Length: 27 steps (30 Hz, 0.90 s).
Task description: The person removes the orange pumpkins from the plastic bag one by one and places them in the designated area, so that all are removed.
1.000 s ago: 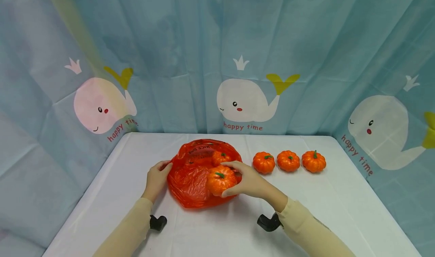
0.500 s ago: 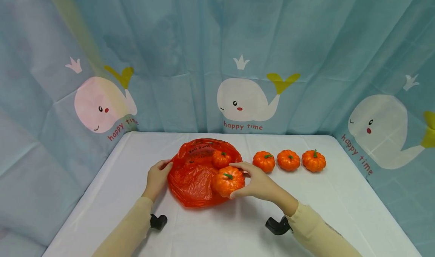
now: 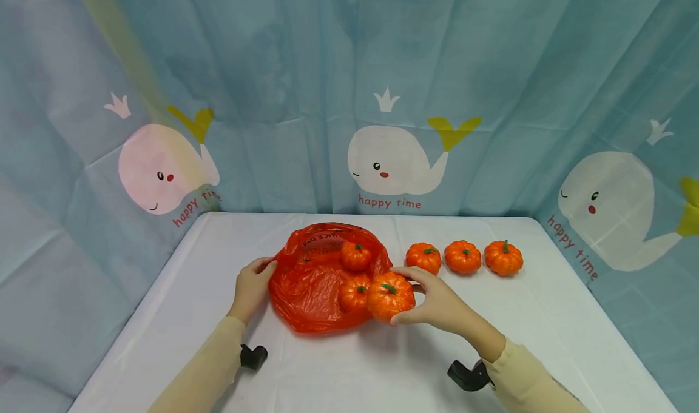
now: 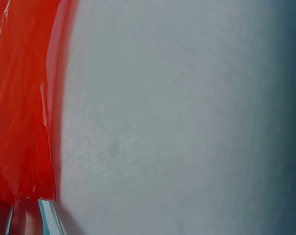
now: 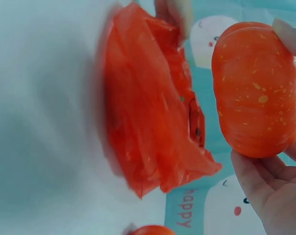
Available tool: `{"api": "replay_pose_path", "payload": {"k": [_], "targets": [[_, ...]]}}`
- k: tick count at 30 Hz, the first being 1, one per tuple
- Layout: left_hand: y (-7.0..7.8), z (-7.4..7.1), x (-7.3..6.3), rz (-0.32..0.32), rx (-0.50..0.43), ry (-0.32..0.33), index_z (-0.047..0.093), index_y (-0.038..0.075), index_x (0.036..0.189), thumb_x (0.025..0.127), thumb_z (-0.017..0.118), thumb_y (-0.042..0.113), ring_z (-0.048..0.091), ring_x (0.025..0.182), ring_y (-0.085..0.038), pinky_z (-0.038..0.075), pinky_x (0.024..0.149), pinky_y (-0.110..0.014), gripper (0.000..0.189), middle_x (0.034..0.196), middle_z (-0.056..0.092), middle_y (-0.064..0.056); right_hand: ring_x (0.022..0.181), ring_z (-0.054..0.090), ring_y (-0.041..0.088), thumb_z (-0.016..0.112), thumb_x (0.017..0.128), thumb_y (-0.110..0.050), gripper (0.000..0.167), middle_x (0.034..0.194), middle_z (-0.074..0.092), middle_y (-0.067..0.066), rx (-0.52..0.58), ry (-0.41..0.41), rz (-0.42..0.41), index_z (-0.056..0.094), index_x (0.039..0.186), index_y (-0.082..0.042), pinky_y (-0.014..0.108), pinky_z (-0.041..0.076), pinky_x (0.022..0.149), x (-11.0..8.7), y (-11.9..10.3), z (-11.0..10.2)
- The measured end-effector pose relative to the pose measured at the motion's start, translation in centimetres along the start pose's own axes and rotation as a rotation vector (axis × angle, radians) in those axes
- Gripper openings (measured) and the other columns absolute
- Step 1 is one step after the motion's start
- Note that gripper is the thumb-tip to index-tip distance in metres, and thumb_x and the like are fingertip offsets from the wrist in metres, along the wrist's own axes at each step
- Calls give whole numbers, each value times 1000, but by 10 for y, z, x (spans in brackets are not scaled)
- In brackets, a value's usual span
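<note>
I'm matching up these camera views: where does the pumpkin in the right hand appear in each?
Head: the held pumpkin is below and slightly right of centre.
Left wrist: not seen.
Right wrist: upper right.
Shared landmark: the red bag, just below centre in head, along the left edge in left wrist, left of the pumpkin in right wrist.

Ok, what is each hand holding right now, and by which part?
The right hand holds a pumpkin by its opposite sides, between thumb and fingers. The left hand grips the red bag at its left rim.
</note>
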<state>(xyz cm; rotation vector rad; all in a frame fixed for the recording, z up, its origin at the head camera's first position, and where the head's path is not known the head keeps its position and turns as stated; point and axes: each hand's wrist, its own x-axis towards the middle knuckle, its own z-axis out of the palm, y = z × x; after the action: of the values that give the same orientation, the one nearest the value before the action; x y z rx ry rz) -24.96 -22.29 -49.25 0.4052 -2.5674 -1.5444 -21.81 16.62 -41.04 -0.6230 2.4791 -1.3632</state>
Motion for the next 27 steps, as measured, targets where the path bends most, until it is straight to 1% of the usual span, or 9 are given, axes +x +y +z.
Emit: {"api": "replay_pose_path", "payload": {"k": [4, 6, 11, 16, 19, 23, 27], "targets": [[-1, -1, 0, -8, 4, -10, 60, 4, 132, 103, 49, 33, 51, 130, -34, 42, 112, -50, 42, 136, 60, -20, 127, 53, 28, 90, 69, -35, 85, 146, 52, 7, 1, 10, 25, 53, 142, -15, 53, 45, 108, -9, 5, -5], [-1, -1, 0, -12, 4, -14, 60, 5, 133, 104, 49, 34, 51, 130, -34, 42, 112, -50, 43, 136, 60, -20, 126, 53, 28, 90, 69, -34, 84, 146, 52, 8, -1, 21, 23, 53, 142, -16, 53, 45, 108, -13, 8, -6], [-1, -1, 1, -13, 1, -14, 60, 5, 133, 104, 49, 35, 50, 131, -34, 41, 112, -50, 43, 136, 60, -20, 124, 55, 28, 90, 68, -32, 83, 142, 55, 8, -6, 67, 18, 54, 140, -14, 51, 46, 105, -22, 17, -10], [-1, -1, 1, -8, -1, -13, 61, 5, 132, 103, 50, 34, 51, 129, -33, 42, 111, -49, 43, 135, 61, -20, 127, 54, 31, 90, 70, -33, 83, 143, 55, 10, -13, 107, 81, 53, 141, -11, 51, 46, 105, -31, 27, -14], [-1, 0, 1, -7, 8, -11, 61, 5, 132, 103, 50, 34, 51, 130, -34, 42, 111, -50, 43, 135, 60, -20, 127, 54, 32, 89, 71, -32, 84, 143, 55, 11, -9, 118, 116, 51, 142, -10, 48, 48, 105, -37, 33, -16], [-1, 0, 1, -5, 10, -6, 61, 5, 132, 103, 50, 34, 52, 130, -33, 43, 111, -49, 43, 135, 61, -20, 126, 54, 31, 89, 71, -31, 84, 142, 55, 11, 1, 131, 133, 51, 142, -9, 44, 49, 103, -41, 38, -18], [-1, -1, 0, -5, 3, -7, 61, 5, 132, 103, 50, 35, 52, 129, -32, 43, 110, -48, 43, 135, 61, -19, 126, 54, 32, 88, 72, -31, 83, 143, 54, 12, 6, 143, 156, 50, 143, -9, 45, 50, 103, -44, 42, -19]]}}
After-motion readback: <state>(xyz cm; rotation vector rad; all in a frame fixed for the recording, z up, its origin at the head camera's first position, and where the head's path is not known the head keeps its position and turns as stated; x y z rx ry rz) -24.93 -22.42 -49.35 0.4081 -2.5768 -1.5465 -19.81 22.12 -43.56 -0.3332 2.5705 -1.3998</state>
